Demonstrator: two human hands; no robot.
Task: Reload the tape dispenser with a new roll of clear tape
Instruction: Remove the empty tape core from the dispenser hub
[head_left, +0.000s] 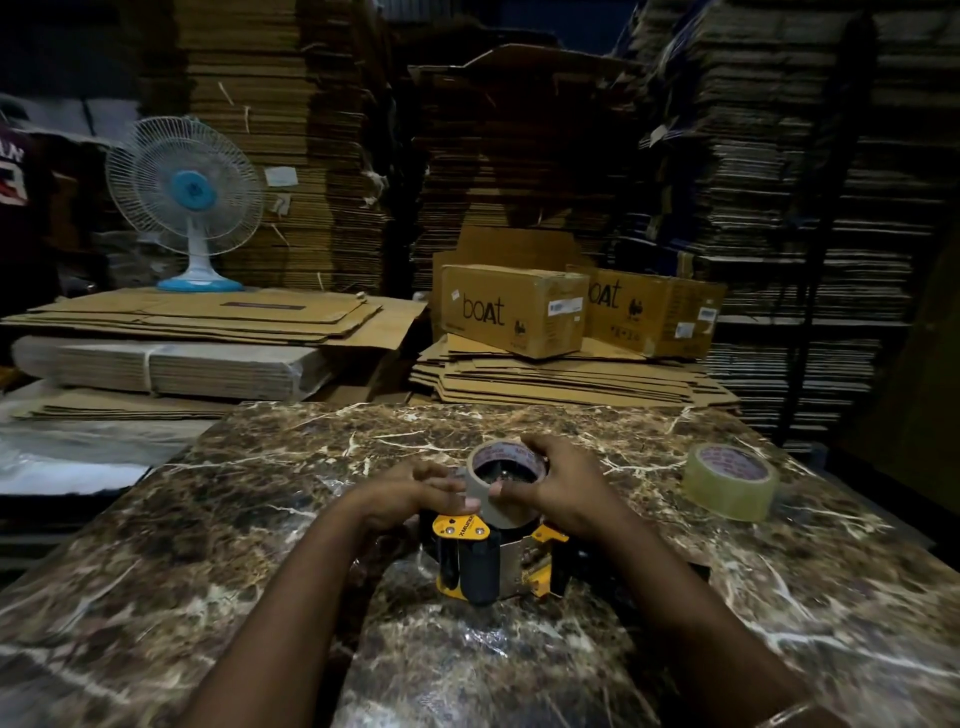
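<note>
1. A yellow-and-black handheld tape dispenser (485, 556) is standing on the brown marble-patterned counter (260, 519), at the centre of the view, just in front of the person.
2. A roll of clear tape with a red-printed cardboard core (501, 475) is sitting at the dispenser's 12 o'clock end, on top of it; whether it is fully seated there cannot be told.
3. The left hand (415, 493) is gripping this roll from its 9 o'clock side, fingers curled against the outer band.
4. The right hand (563, 486) is gripping the same roll from its 3 o'clock side, fingers hooking over the top rim and the thumb pressing at the roll's 6 o'clock edge.
5. A second roll of clear tape (730, 480) is lying on the counter at 3 o'clock from the dispenser, well apart from both hands.
6. Crinkled clear plastic wrap (415, 571) is lying on the counter under and around the dispenser.
7. Two brown cardboard boxes printed "boAt" (511, 309) are resting on flattened cardboard at 12 o'clock, beyond the counter.
8. A white-and-blue table fan (187, 200) is standing on stacked cardboard at 10 o'clock.
</note>
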